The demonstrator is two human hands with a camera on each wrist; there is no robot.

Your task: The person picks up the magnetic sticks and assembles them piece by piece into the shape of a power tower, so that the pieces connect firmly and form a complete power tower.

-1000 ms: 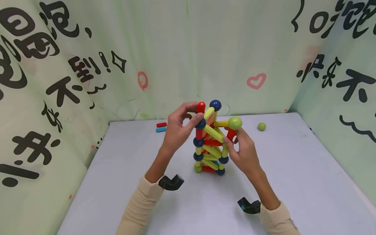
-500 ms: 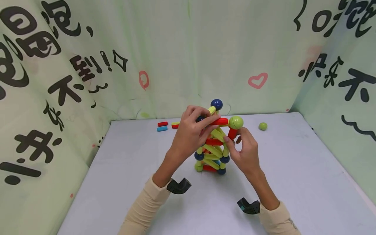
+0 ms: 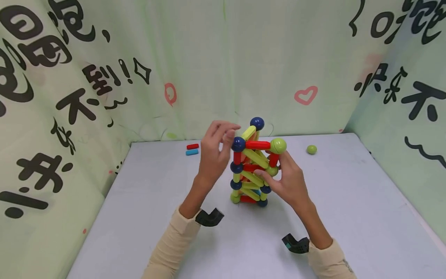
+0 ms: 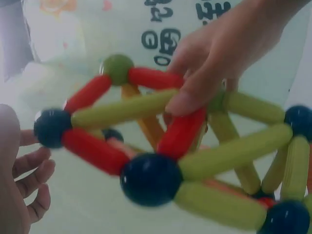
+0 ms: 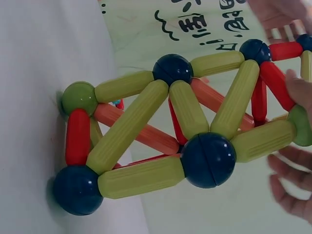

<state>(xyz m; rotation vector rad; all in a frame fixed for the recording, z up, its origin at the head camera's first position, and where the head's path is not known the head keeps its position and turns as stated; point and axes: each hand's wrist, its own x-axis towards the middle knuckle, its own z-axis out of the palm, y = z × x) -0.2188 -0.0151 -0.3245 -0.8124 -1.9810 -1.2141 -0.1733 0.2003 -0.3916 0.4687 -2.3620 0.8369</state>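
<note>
A tower (image 3: 250, 195) of magnetic building sticks and balls stands upright on the table, in yellow, red, blue and green. Near its top, a red magnetic stick (image 3: 258, 145) bridges a blue ball (image 3: 239, 144) and a light green ball (image 3: 278, 146). My right hand (image 3: 290, 184) grips the tower's right side; its thumb lies across the front while the other fingers reach behind. In the left wrist view that thumb (image 4: 187, 101) rests at the end of a red stick. Beside the blue ball, my left hand (image 3: 214, 157) is raised with loosely bent fingers, holding nothing.
A short red stick (image 3: 192, 147) and a blue stick (image 3: 192, 152) lie at the back left of the table (image 3: 146, 217). A loose green ball (image 3: 311, 149) sits at the back right. Printed curtains (image 3: 202, 69) hang close behind the table's far edge.
My left hand turned the red stick from upright to level, set it between the blue and green balls, then let go and drew back left. My right thumb slid left and down.
</note>
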